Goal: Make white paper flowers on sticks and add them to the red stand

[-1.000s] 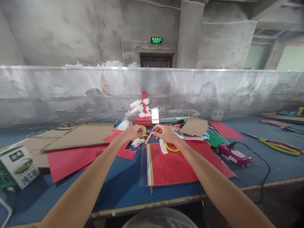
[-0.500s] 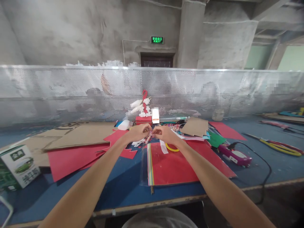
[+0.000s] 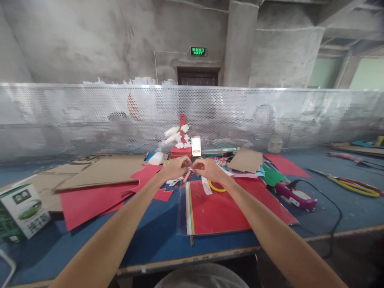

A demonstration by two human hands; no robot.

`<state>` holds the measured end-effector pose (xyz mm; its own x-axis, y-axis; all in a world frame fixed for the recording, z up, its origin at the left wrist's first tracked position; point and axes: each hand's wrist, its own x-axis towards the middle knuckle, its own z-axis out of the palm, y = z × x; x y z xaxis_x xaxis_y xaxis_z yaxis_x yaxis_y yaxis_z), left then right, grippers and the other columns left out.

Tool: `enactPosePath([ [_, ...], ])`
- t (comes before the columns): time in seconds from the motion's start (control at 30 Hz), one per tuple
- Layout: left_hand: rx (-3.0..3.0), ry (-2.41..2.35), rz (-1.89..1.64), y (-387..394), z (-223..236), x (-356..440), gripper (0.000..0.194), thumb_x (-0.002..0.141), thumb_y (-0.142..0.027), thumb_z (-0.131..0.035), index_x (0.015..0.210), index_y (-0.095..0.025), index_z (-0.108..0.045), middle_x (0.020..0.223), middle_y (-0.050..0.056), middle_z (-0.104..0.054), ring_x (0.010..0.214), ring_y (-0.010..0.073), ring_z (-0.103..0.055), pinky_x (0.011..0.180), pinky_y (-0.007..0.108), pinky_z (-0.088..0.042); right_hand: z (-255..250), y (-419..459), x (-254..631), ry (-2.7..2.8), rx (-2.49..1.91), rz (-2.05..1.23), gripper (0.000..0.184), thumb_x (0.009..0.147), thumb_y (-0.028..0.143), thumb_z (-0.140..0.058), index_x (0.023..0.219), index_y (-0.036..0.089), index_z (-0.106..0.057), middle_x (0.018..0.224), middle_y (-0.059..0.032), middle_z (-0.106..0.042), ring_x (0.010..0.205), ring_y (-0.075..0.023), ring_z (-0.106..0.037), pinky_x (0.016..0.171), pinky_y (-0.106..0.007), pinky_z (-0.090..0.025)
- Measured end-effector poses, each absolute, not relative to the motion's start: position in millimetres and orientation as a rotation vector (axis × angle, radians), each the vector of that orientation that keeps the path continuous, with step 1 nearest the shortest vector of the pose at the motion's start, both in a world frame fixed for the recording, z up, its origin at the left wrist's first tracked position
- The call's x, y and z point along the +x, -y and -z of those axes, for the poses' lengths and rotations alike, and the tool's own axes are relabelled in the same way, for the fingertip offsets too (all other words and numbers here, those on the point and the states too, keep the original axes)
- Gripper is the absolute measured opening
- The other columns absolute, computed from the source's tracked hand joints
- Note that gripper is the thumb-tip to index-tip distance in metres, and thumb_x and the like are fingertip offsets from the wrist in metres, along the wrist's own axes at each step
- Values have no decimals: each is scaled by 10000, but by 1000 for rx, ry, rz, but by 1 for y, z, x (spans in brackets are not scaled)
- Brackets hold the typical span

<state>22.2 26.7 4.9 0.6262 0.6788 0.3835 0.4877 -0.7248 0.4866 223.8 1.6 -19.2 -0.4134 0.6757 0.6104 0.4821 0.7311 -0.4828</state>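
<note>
My left hand [image 3: 179, 167] and my right hand [image 3: 206, 168] meet above the middle of the table, fingers pinched close together. Between the fingertips shows a small whitish bit [image 3: 189, 169], too small to name. Just below it a thin tan stick-like piece [image 3: 187, 176] and white paper scraps [image 3: 175, 182] lie by my left hand. Under my right wrist are a white paper strip [image 3: 206, 185] and a yellow ring [image 3: 216, 187], both on a red paper stack [image 3: 222, 210]. Behind the hands stands a red hook-shaped piece with white flowers [image 3: 183, 136] on a red box [image 3: 181, 152].
Cardboard [image 3: 103, 172] and red sheets [image 3: 96, 200] lie left, near a green-white carton [image 3: 25, 212]. To the right are a purple corded device [image 3: 297, 197], yellow-red handled scissors [image 3: 351, 185] and a jar [image 3: 275, 145]. A perforated metal screen [image 3: 144, 116] borders the back.
Both hands stay almost in place, still pinched together. The whitish bit between the fingertips looks slightly shifted; the table things have not moved.
</note>
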Motion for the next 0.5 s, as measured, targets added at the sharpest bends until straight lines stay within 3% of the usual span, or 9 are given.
enactPosePath([
  [0.37, 2644, -1024, -723, -26, -7, 21, 196, 837, -317, -516, 884, -189, -656, 806, 27, -699, 732, 178, -636, 656, 256, -438, 17, -1, 224, 2073, -892, -239, 96, 807, 231, -652, 864, 168, -697, 842, -37, -712, 725, -137, -616, 679, -222, -438],
  [0.5, 2622, -1057, -774, -28, -7, 20, 233, 847, -357, -513, 886, -183, -662, 773, 28, -685, 686, 168, -612, 603, 240, -418, 18, -4, 224, 2046, -963, -221, 109, 820, 261, -645, 854, 169, -694, 768, -28, -699, 659, -137, -601, 634, -225, -426],
])
